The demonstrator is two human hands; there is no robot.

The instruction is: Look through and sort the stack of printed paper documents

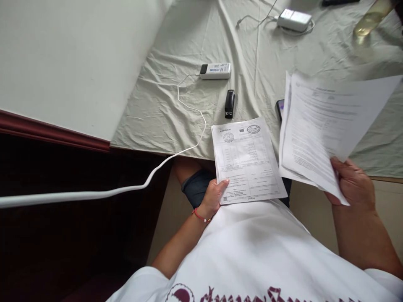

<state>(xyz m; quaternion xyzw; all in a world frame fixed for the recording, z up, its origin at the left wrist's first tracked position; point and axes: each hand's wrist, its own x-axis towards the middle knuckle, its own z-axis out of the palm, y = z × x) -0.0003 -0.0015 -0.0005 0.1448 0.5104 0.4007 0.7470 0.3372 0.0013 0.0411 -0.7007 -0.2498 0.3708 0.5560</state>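
My left hand (214,193) is closed on the lower left corner of a stack of printed papers (248,163), thumb on top. Two round stamps and a table of text show on its top sheet, and its far part overlaps the table edge. Off to the right, my right hand (354,182) grips several printed sheets (321,130) by their near right edge, and the top sheet curls up. Just beyond the stack lies a black stapler (229,104). A phone (279,110) is partly hidden behind the sheets on the right.
A pale cloth (163,105) covers the table. A white device (215,71) lies on it, its white cable (126,191) running off to the left. Farther back are a white adapter (294,20) with a cord and a clear bottle (368,25). A white panel (69,54) stands left.
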